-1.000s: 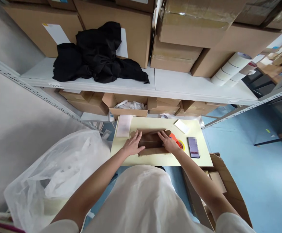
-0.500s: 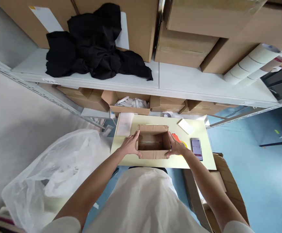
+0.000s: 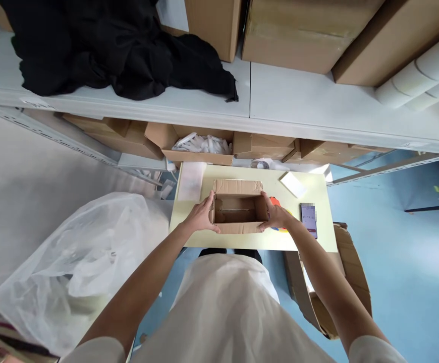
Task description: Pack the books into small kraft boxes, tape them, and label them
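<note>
one open carton [image 3: 240, 228], clasped between left hand [image 3: 201, 216] and right hand [image 3: 277, 216]; one phone [image 3: 309, 221] nearby

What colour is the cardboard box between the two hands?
The cardboard box is plain brown, darker inside; it shows best in the head view.

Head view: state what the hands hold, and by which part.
An open, rectangular brown cardboard box, held by its short ends: left hand at one, right hand at the other.
</note>
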